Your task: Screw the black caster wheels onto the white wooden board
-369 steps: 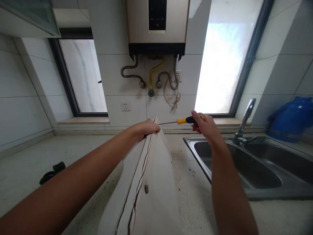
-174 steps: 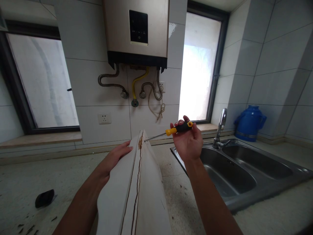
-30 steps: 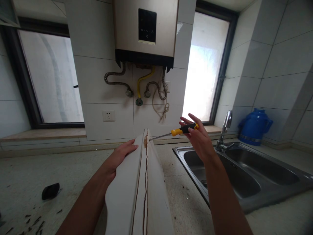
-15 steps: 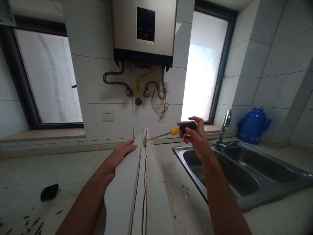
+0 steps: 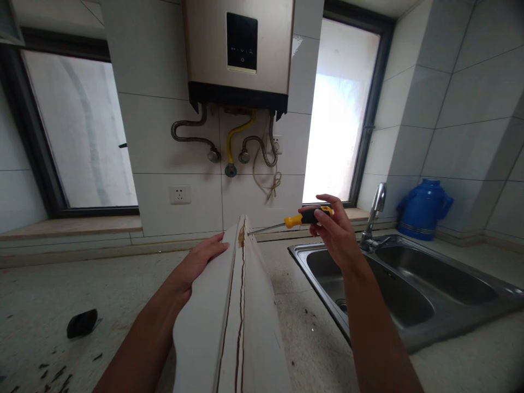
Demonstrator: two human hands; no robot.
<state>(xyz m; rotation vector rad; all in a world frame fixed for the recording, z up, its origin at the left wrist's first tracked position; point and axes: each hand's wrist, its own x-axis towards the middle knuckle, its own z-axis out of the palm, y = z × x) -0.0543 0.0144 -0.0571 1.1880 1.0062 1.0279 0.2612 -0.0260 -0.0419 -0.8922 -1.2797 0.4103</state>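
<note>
A long white wooden board with a scalloped left edge and brown cracked seams stands on the worktop in front of me. My left hand grips its left side near the far end, fingers laid over the surface and the thumb out of sight. In my right hand is a screwdriver with a yellow and black handle, held between thumb and fingers. Its metal shaft points left, and the tip meets the board's right face beside a chipped brown patch.
A double steel sink with a faucet lies to the right, a blue jug behind it. On the worktop at left are a black piece and dark splinters. A water heater with hoses hangs on the wall.
My right hand has shifted slightly right along the screwdriver handle, and its fingers have re-formed around it. The tip stays at the same spot; the left hand and board look unmoved.
</note>
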